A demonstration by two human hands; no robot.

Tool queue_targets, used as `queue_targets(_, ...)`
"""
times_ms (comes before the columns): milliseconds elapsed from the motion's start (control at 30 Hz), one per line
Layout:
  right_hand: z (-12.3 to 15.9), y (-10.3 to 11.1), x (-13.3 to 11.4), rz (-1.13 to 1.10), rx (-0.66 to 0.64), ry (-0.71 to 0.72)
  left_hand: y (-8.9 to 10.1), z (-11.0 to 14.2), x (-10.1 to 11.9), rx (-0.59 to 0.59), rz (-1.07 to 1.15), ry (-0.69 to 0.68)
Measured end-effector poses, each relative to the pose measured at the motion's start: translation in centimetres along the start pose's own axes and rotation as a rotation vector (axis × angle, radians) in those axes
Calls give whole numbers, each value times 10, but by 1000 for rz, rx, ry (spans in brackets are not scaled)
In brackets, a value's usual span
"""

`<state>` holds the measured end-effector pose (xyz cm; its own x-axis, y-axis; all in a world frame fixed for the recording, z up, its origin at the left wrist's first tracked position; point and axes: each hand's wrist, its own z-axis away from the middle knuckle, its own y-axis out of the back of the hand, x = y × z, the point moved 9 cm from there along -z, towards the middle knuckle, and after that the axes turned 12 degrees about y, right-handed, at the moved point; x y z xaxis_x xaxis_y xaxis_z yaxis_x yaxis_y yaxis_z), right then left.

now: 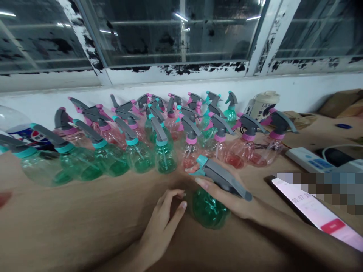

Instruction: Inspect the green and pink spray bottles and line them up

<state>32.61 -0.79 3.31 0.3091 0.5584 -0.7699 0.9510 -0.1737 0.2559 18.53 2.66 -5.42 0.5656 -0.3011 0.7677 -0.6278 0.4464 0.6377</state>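
My right hand point(231, 204) is wrapped around the neck of a green spray bottle point(209, 213) with a grey and turquoise spray head. The bottle is upright over the table in front of me, its nozzle pointing away to the left. Just left of it is my left hand point(163, 219), holding nothing, with thumb and fingers apart and fingertips toward the bottle. Beyond both hands, several green spray bottles point(141, 160) and pink spray bottles point(235, 156) with grey heads are packed in rows.
A phone point(307, 204) showing a timer lies at the right, near a white device with blue buttons point(309, 160). A clear bottle with a Pepsi label point(31, 134) is at far left. Behind the rows are a printed cup point(263, 104), a cardboard box point(344, 104) and a windowed wall point(181, 81).
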Motion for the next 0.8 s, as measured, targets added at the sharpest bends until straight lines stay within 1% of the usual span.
queue_targets(133, 1, 1, -3, 10, 14, -3, 2, 1, 3, 18, -7, -24)
queue_targets(267, 0, 2, -5, -1, 37, -25, -1, 0, 0, -2, 1, -28)
queue_targets(467, -1, 6, -9, 76, 81, 12, -1, 0, -3, 7, 3, -30)
queue_targets(567, 0, 6, -8, 118, 81, 17, 0, 0, -2, 15, -10, -23)
queue_targets(700, 0, 8, -9, 144, 102, 17, 1, 1, -1, 30, -38, -7)
queue_targets(800, 0, 8, -10, 145, 101, 26, 0, 0, -1, 18, -41, -20)
